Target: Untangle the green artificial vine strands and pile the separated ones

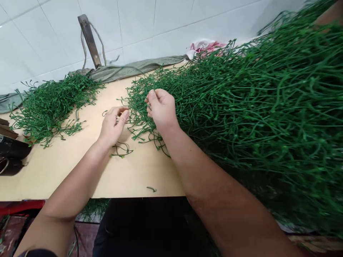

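A large heap of thin green stems with small forked tips, plastic-looking (254, 89), covers the right side of the table. At its left end my right hand (164, 109) is closed in a pinch; a blurred stem (128, 67) runs up and left from near its fingertips. My left hand (114, 123) hovers just left of the heap's tips, thumb and fingers curved but apart, with nothing visible between them. Below it lie a few loose stems (122, 150). A smaller pile of the same stems (59, 103) rests on the far left.
The pale tabletop (128, 178) ends near my body, with a short stem piece (151, 189) near that edge. Black cylinders (14, 153) stand at left. Along the tiled wall are a metal bar (91, 43), grey cloth (128, 73) and pink-white cloth (205, 47). Someone's skin (331, 16) shows top right.
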Action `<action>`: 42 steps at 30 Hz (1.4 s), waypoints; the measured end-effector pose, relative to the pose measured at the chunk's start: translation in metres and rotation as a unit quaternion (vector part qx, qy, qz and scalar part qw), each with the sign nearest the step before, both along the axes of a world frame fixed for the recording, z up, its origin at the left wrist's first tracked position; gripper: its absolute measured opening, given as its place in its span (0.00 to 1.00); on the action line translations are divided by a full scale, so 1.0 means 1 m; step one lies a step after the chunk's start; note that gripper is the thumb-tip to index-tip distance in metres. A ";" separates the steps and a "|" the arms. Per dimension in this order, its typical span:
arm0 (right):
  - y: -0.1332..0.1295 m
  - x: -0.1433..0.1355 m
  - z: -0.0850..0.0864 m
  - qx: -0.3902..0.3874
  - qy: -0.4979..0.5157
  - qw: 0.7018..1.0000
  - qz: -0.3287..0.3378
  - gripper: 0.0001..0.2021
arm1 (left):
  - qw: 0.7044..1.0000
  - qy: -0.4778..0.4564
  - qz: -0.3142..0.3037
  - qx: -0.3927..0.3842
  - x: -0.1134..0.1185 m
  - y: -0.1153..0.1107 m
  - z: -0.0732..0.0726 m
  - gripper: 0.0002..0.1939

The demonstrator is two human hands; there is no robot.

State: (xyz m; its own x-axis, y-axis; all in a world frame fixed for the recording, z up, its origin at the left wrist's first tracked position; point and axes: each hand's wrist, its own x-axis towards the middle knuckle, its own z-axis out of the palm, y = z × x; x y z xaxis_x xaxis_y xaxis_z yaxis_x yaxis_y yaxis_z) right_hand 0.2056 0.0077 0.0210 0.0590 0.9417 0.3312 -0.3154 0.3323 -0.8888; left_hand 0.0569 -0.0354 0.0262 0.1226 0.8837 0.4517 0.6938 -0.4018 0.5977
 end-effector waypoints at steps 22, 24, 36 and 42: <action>0.008 -0.007 -0.009 -0.006 -0.075 0.995 -0.069 0.18 | 0.991 0.033 -0.132 -0.002 0.024 -0.015 0.013 0.23; 0.007 -0.006 -0.009 -0.032 -0.034 0.998 -0.042 0.19 | 0.994 -0.032 -0.107 0.017 0.021 -0.012 0.015 0.23; 0.006 -0.016 -0.009 -0.018 -0.106 0.994 -0.028 0.17 | 0.962 -0.221 -0.145 -0.067 0.035 -0.018 0.014 0.26; 0.019 0.018 -0.005 -0.074 0.007 0.987 -0.143 0.17 | 0.963 -0.206 -0.135 -0.109 0.033 -0.038 0.020 0.25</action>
